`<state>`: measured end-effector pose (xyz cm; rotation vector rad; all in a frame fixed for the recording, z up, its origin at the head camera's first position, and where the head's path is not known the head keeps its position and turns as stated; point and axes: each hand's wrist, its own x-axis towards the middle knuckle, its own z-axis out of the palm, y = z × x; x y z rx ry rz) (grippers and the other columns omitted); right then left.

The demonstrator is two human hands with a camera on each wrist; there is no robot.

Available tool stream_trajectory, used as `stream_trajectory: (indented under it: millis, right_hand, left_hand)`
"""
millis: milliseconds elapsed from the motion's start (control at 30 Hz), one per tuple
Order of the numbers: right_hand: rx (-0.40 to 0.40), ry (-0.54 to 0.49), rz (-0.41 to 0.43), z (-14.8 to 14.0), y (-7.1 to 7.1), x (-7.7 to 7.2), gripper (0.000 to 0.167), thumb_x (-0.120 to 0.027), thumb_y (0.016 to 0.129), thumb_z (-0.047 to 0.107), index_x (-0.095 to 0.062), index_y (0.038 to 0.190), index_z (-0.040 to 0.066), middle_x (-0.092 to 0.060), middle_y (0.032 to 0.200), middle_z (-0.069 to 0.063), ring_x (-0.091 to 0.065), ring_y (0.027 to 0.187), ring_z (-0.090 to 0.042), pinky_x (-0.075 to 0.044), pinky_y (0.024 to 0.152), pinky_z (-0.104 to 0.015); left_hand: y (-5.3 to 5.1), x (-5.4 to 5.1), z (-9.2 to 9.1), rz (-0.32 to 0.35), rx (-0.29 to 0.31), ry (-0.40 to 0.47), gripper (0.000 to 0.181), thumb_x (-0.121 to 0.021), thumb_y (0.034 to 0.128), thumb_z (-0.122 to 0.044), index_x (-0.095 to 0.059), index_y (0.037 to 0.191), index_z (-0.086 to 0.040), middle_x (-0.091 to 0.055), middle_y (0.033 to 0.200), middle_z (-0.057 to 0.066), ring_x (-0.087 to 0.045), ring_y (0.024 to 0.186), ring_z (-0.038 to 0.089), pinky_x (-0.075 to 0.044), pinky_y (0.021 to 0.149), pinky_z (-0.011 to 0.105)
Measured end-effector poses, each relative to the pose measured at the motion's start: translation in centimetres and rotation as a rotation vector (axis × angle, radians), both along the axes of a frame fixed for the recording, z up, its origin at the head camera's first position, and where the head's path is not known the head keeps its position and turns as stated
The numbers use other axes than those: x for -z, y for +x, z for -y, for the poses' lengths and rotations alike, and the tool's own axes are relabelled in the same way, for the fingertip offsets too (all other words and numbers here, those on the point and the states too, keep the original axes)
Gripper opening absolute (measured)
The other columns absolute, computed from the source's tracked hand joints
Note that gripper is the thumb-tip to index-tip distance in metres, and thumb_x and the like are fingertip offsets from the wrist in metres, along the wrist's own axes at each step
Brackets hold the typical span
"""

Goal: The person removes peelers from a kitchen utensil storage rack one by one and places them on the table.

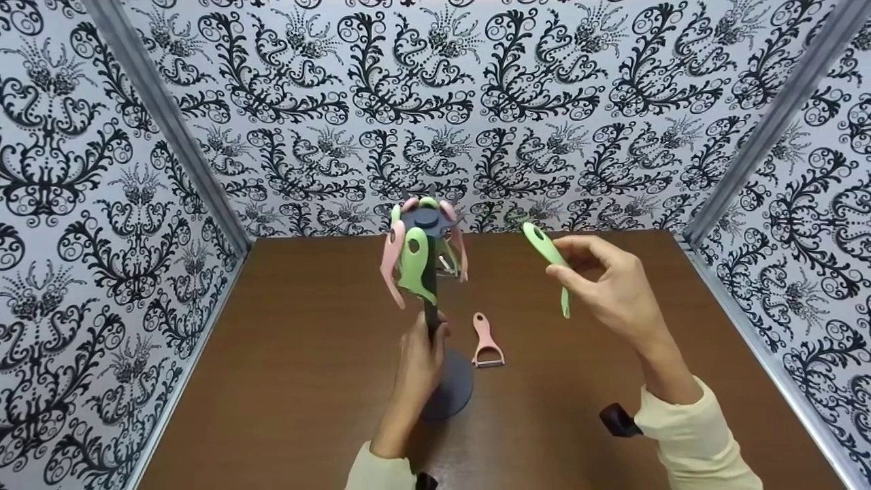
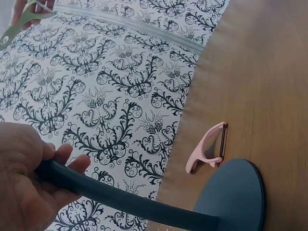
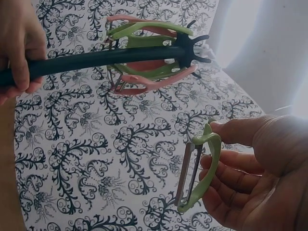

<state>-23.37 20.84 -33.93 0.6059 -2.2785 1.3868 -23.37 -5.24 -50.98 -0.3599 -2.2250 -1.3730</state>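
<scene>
Fingers (image 2: 79,166) of left hand (image 1: 418,354), curled round a dark peeler stand (image 2: 130,199) at its stem (image 3: 91,63); round dark base (image 1: 452,388) of same, below the grip; one pink peeler (image 1: 484,335), loose on brown wooden counter (image 1: 292,354), just beside the base, handle end pointing away, metal blade across the near end; right hand (image 1: 616,286), raised above counter, well apart from the stand, thumb and fingers pinching one green peeler (image 1: 544,243), handle hole uppermost in head view, blade end downward, metal blade plain in right wrist view; pronged dark top (image 1: 426,219) of stand, ringed by hanging pink and green peelers (image 1: 415,262), handles up, blades down, one pink and one green foremost, exact number unclear through overlap; grey metal posts (image 1: 166,112) at either side; behind everything, white wall covering (image 1: 435,102) in black floral scrollwork.
</scene>
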Motion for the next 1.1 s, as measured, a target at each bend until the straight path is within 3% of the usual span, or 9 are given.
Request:
stream_trajectory:
  millis: [200,867,1100]
  right_hand:
    - [0.014,0.003,0.015,-0.5,-0.2,1.2,0.031,-0.081,0.086,-0.005,-0.072,0.116,-0.003,-0.073,0.095,-0.01,-0.067,0.079,-0.015,-0.055,0.07,-0.021]
    - [0.103,0.006,0.169,-0.6,-0.6,5.9,0.027,-0.084,0.086,0.003,-0.073,0.11,-0.001,-0.07,0.088,-0.01,-0.061,0.072,-0.013,-0.049,0.066,-0.019]
    - [0.109,0.031,0.194,-0.1,-0.7,7.8,0.027,-0.084,0.085,-0.001,-0.072,0.109,-0.003,-0.07,0.086,-0.008,-0.061,0.072,-0.014,-0.05,0.065,-0.02]
  left_hand:
    - [0.0,0.0,0.0,-0.01,0.014,0.02,0.007,-0.063,0.1009,0.002,-0.061,0.106,-0.003,-0.07,0.087,0.009,-0.071,0.079,0.026,-0.057,0.068,0.038]
    - [0.0,0.0,-0.1,0.009,0.009,0.015,0.011,-0.063,0.0997,0.004,-0.061,0.107,-0.004,-0.068,0.086,0.005,-0.066,0.076,0.018,-0.055,0.066,0.035]
    - [0.0,-0.1,-0.2,-0.016,-0.002,0.011,0.01,-0.063,0.0987,0.006,-0.061,0.106,0.0,-0.07,0.085,0.01,-0.07,0.077,0.028,-0.056,0.068,0.039]
